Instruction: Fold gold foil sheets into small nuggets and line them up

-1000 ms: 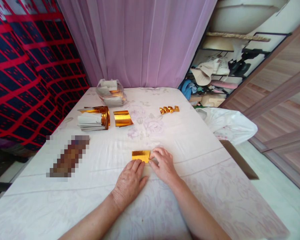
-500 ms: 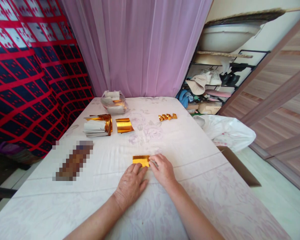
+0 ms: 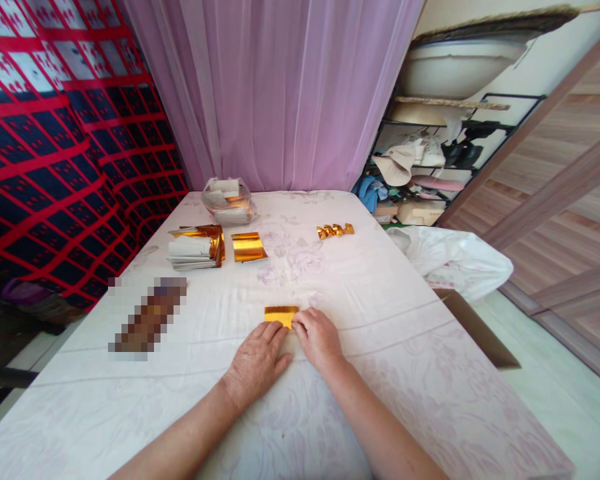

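Observation:
A small piece of gold foil paper (image 3: 281,313) lies flat on the cloth-covered table, straight in front of me. My left hand (image 3: 260,357) rests with its fingers stretched over the paper's near edge, pressing it down and hiding part of it. At the paper's near right corner, my right hand (image 3: 319,339) has thumb and forefinger closed together on the edge. Beyond them are a single gold foil sheet (image 3: 249,247) and a stack of gold foil paper (image 3: 193,252) with pale undersides. Several folded gold foil pieces (image 3: 335,231) sit in a row at the far right.
A clear plastic bag (image 3: 229,203) with more paper stands at the table's far left. A blurred-out dark item (image 3: 150,317) lies on the left side. Past the right edge are a white plastic bag (image 3: 455,261), a cardboard piece (image 3: 477,330) and a crowded shelf rack (image 3: 430,160).
My right hand has slid slightly left and nearer along the paper's edge. My left hand stays on the paper. The view has tilted a little.

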`<state>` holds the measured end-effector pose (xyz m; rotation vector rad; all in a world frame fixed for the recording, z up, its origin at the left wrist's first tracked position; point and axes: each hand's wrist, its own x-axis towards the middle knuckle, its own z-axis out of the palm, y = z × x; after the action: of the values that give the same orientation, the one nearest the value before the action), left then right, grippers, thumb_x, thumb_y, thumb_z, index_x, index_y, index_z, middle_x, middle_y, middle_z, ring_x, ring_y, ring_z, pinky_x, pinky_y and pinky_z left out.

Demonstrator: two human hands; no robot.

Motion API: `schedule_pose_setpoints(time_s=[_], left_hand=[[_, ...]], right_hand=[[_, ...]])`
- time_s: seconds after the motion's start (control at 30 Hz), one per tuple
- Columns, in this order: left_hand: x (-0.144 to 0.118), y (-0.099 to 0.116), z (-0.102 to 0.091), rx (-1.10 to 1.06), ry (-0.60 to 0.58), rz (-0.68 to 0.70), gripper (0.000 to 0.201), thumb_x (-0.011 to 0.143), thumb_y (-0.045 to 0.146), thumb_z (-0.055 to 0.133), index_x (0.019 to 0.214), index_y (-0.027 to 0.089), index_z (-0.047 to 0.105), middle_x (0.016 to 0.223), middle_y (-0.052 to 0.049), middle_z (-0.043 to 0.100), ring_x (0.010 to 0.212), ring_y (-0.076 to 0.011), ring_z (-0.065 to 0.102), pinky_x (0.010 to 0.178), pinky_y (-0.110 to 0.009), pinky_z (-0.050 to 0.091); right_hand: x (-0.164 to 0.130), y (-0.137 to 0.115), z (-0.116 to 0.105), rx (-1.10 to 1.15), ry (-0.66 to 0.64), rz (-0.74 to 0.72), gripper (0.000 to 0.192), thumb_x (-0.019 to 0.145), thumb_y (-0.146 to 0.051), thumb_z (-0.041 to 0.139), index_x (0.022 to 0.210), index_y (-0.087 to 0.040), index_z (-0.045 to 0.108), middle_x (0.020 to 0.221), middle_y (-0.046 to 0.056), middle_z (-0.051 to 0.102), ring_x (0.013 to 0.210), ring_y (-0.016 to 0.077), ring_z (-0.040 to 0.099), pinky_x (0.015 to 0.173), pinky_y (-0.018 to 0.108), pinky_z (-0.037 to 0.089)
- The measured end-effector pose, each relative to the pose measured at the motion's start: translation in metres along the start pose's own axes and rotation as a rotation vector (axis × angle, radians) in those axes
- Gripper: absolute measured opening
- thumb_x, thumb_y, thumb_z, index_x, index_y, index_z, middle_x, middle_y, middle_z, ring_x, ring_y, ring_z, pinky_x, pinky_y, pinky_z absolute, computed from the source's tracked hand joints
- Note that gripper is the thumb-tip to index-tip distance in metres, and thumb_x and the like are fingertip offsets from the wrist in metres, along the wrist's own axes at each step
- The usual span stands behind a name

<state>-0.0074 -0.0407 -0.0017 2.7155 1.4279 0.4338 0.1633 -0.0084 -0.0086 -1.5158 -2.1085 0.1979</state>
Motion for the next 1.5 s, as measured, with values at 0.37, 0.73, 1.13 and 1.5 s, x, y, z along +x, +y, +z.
schedule_pose_setpoints(time_s=[0.37, 0.73, 1.13, 1.5], left_hand=[[-0.007, -0.012, -0.001, 0.041, 0.037, 0.041, 0.04, 0.088, 0.033, 0.056, 0.122, 0.013, 0.055, 0.119, -0.012, 0.062, 0.113, -0.0269, 0.057, 0.1, -0.043, 0.047], [-0.021, -0.026, -0.018, 0.065, 0.046, 0.024, 0.036, 0.088, 0.034, 0.058, 0.119, 0.014, 0.059, 0.117, -0.01, 0.064, 0.109, -0.027, 0.057, 0.099, -0.044, 0.047], [-0.026, -0.025, -0.008, 0.04, 0.112, -0.03, 0.038, 0.089, 0.037, 0.055, 0.119, 0.013, 0.062, 0.12, -0.012, 0.064, 0.114, -0.0277, 0.056, 0.101, -0.044, 0.045], [-0.024, -0.022, -0.015, 0.139, 0.099, -0.047, 0.041, 0.093, 0.043, 0.048, 0.122, 0.019, 0.063, 0.125, -0.008, 0.066, 0.123, -0.0289, 0.054, 0.109, -0.05, 0.032]], right_hand=[[0.0, 0.001, 0.0, 0.011, -0.01, 0.019, 0.013, 0.087, -0.014, 0.057, 0.078, -0.022, 0.062, 0.08, 0.001, 0.066, 0.08, 0.0176, 0.06, 0.072, 0.027, 0.041], [0.001, 0.0, -0.002, 0.02, -0.039, 0.043, 0.012, 0.086, -0.013, 0.058, 0.078, -0.021, 0.063, 0.081, 0.001, 0.066, 0.081, 0.0175, 0.06, 0.073, 0.027, 0.041], [-0.004, -0.008, -0.01, -0.04, -0.043, -0.005, 0.019, 0.09, -0.016, 0.052, 0.1, -0.02, 0.068, 0.098, 0.007, 0.069, 0.094, 0.0202, 0.059, 0.086, 0.031, 0.044], [-0.017, -0.028, -0.003, -0.117, -0.234, -0.2, 0.045, 0.095, -0.044, 0.049, 0.136, -0.027, 0.053, 0.149, 0.006, 0.043, 0.144, 0.0276, 0.024, 0.116, 0.056, 0.013]])
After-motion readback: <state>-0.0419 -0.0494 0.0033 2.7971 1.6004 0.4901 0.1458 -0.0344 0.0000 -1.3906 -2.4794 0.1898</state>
